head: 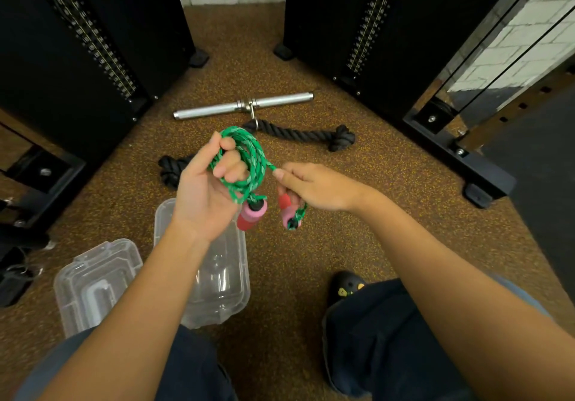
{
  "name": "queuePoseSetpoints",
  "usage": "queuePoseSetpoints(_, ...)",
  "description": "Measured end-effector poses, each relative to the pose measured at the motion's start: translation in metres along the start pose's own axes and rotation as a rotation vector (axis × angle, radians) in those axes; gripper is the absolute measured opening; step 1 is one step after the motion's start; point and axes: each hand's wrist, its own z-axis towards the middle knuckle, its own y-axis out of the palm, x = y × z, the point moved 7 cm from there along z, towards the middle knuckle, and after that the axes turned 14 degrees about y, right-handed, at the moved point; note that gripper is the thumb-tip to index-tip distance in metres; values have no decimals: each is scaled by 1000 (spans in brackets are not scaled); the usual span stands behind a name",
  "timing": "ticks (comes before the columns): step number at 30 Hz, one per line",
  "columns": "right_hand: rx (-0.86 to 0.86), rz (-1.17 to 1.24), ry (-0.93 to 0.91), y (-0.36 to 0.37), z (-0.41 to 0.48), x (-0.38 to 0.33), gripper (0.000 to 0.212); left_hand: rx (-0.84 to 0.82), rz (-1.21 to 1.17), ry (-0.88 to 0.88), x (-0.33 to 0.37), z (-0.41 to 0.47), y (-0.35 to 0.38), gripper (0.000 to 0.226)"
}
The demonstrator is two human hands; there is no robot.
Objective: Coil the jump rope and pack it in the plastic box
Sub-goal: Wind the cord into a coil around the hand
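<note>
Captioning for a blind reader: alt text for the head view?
A left hand holds a coiled green jump rope while the right hand pinches the rope near a pink handle, above an open plastic box and lid on the floor.

The person wears a grey-blue short-sleeved top (525,298), the sleeve ends showing above bare forearms (149,291). There are loose dark navy cloth trousers (389,338) and a black rubber clog (343,279) with small yellow charms (342,291) on its upper.

Jump rope (249,155) green, pale-flecked braid; handles (252,214) pink and red; plastic box (224,276) below it clear; floor (311,260) brown, yellow-speckled.
</note>
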Motion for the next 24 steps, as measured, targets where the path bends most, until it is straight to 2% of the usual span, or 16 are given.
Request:
queuePoseSetpoints(2, -35, -84, 14, 6, -2, -2, 30, 85, 28, 41, 1, 2, -8, 16)
queuePoseSetpoints(6, -103, -259, -2, 20, -9, -8, 26, 150, 181, 70, -4, 3, -13, 20)
queuePoseSetpoints(11, -16, -294, -91, 18, -17, -17, 19, 165, 519, 70, -12, 1, -17, 8)
queuePoseSetpoints(12, 11, -294, -106, 16, -17, -19, 18, 152, 598, 40, -16, -1, -16, 21)
queuePoseSetpoints(14, 80, -305, -115, 12, -18, -22, 17, 81, 789, -52, -25, -3, -15, 75)
queuePoseSetpoints(15, 122, -315, -111, 9, -19, -22, 16, 15, 882, -97, -29, -5, -12, 86)
queuePoseSetpoints(16, 161, -319, -104, 5, -19, -22, 14, -58, 958, -144, -36, -8, -9, 79)
queuePoseSetpoints(18, 220, -299, -116, -5, -21, -23, 17, -166, 1113, -192, -43, -16, -6, 44)
queuePoseSetpoints(19, 231, -286, -133, -8, -21, -23, 20, -201, 1192, -198, -43, -17, -4, 41)
queuePoseSetpoints(20, 229, -275, -147, -12, -21, -23, 17, -224, 1253, -197, -42, -18, -4, 48)
queuePoseSetpoints(22, 212, -254, -151, -19, -20, -20, 8, -302, 1235, -213, -43, -17, -4, 57)
queuePoseSetpoints(24, 194, -206, -151, -26, -21, -17, 13, -423, 1107, -208, -45, -17, 3, 38)
